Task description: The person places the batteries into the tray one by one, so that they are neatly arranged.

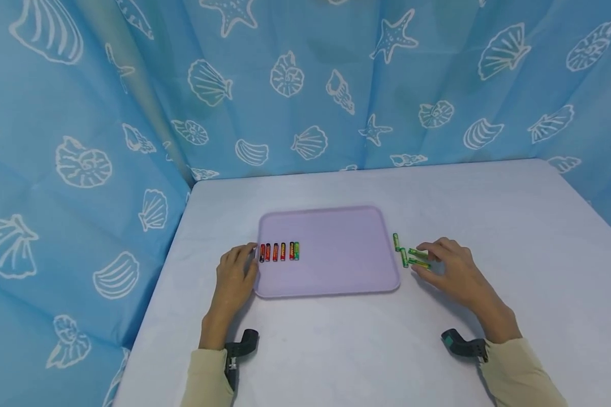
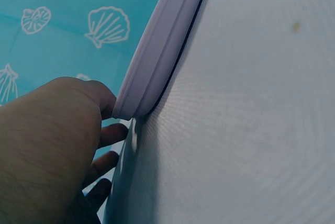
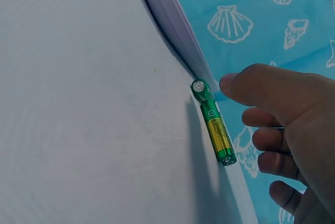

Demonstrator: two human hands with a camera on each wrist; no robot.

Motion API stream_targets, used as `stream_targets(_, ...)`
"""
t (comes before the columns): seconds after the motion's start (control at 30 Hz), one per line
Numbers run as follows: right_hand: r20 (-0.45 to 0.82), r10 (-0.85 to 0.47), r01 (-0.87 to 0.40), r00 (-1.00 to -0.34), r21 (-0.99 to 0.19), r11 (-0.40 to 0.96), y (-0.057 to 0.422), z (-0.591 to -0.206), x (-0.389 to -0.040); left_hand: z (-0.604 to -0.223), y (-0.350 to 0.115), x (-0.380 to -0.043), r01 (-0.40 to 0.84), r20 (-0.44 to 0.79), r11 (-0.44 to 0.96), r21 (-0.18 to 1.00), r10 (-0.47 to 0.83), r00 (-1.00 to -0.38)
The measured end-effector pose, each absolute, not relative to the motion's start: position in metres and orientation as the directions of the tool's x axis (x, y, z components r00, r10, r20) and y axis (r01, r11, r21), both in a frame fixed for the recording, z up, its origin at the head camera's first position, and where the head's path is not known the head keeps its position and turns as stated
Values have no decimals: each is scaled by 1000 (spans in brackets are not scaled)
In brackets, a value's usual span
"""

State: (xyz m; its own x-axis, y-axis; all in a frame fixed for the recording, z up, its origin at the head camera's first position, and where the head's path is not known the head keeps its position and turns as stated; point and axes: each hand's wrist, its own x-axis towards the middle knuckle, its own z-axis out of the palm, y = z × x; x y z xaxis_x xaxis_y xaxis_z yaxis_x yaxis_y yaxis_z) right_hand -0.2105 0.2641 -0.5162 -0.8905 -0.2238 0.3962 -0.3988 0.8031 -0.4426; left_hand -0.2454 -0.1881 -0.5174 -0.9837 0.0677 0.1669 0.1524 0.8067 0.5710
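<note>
You are partway through: six batteries already lie in a neat row on the left part of the lilac tray (image 1: 336, 271), five red batteries (image 1: 276, 252) and one green battery (image 1: 296, 251) at the right end of the row, each lying near-to-far. The rest of the tray's floor is bare, so most of the green ones are yet to go in, as far as I can judge.

What remains sits on the counter (image 1: 514, 237) just right of the tray: a loose cluster of about four green batteries (image 1: 404, 258), lying at mixed angles. The farthest of them lies slightly apart from the others.

Your right hand (image 1: 450, 271) rests on the counter at that cluster, fingers loosely curled, fingertips touching the nearest batteries. The right wrist view shows one green-and-yellow battery (image 3: 213, 123) by the thumb, the thumb tip next to it but not pinching it; nothing is held yet.

Your left hand (image 1: 236, 277) lies against the tray's left edge, fingers relaxed and laid along the rim. In the left wrist view the fingers (image 2: 99, 101) touch the rim (image 2: 157, 51) without curling round it.
</note>
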Motion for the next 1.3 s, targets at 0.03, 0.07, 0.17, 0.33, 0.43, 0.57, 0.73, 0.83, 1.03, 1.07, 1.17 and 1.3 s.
stream_targets(0.03,396,-222,-397,-891,-443,804,264,-517,-211,-517,-189,-245,151,164,808,570,68,-984)
stream_targets(0.07,396,-219,-394,-892,-444,805,264,-517,-211,-517,-189,-246,149,162,808,570,68,-984)
stream_targets(0.17,381,-200,-370,-903,-449,814,262,-517,-210,-518,-189,-246,150,161,811,566,70,-984)
stream_targets(0.33,340,-166,-317,-926,-456,831,260,-517,-210,-519,-191,-246,151,169,812,564,66,-983)
stream_targets(0.43,321,-143,-286,-936,-459,841,260,-517,-211,-518,-192,-246,149,168,812,564,65,-984)
stream_targets(0.57,297,-118,-252,-947,-465,849,261,-518,-210,-518,-192,-246,147,157,811,567,69,-985)
stream_targets(0.73,286,-139,-268,-948,-484,833,262,-513,-209,-519,-191,-247,142,149,810,568,69,-986)
stream_targets(0.83,253,-187,-292,-949,-484,825,266,-507,-208,-518,-190,-247,139,153,813,566,62,-986)
stream_targets(1.03,161,-265,-310,-951,-489,815,276,-508,-207,-518,-189,-247,136,156,812,567,56,-986)
stream_targets(1.07,144,-274,-309,-951,-492,814,277,-509,-207,-518,-189,-247,134,152,813,566,56,-987)
stream_targets(1.17,111,-294,-309,-949,-496,811,277,-510,-207,-518,-189,-247,126,145,816,564,52,-988)
stream_targets(1.3,105,-298,-310,-949,-495,812,275,-512,-207,-519,-189,-246,126,147,818,561,52,-988)
